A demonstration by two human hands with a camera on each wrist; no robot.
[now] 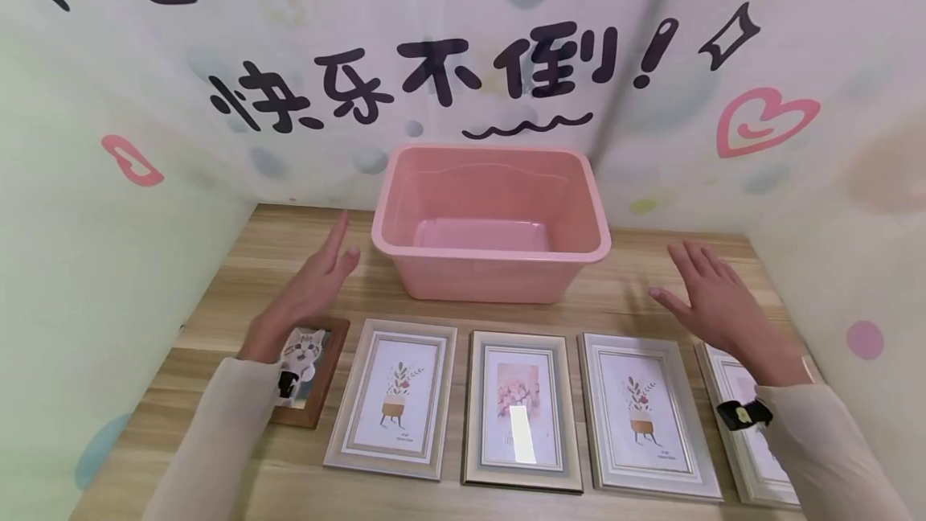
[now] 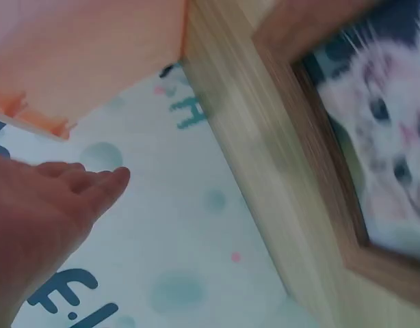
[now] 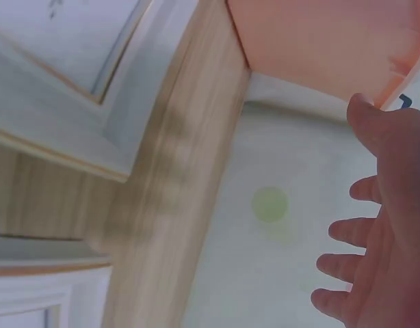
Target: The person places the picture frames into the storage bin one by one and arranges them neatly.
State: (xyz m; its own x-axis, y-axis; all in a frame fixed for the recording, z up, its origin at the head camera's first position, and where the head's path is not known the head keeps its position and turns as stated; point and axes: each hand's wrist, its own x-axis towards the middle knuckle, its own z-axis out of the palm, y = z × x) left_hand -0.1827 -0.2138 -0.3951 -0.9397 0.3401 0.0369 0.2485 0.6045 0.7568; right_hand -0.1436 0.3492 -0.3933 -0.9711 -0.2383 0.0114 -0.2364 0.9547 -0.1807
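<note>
A pink plastic bin point(image 1: 492, 276) stands upright against the back wall, and its visible floor is bare. To its left my left hand point(image 1: 311, 284) hovers with fingers extended, apart from the bin and partly above a brown-framed cat picture point(image 1: 313, 376). My right hand point(image 1: 712, 296) is held off to the bin's right, fingers straight and touching nothing. In the left wrist view the left hand point(image 2: 53, 205) lies near the bin's rim. The right wrist view shows the right hand point(image 3: 395, 219) with spread fingers, its thumb overlapping the bin's edge in sight.
Along the front of the wooden table point(image 1: 289, 457) lie several picture frames: a plant print point(image 1: 394, 396), a pink flower print point(image 1: 521, 408), another plant print point(image 1: 647, 412) and a white frame point(image 1: 752, 432) half hidden by the right arm. A printed wall point(image 1: 463, 119) closes the back.
</note>
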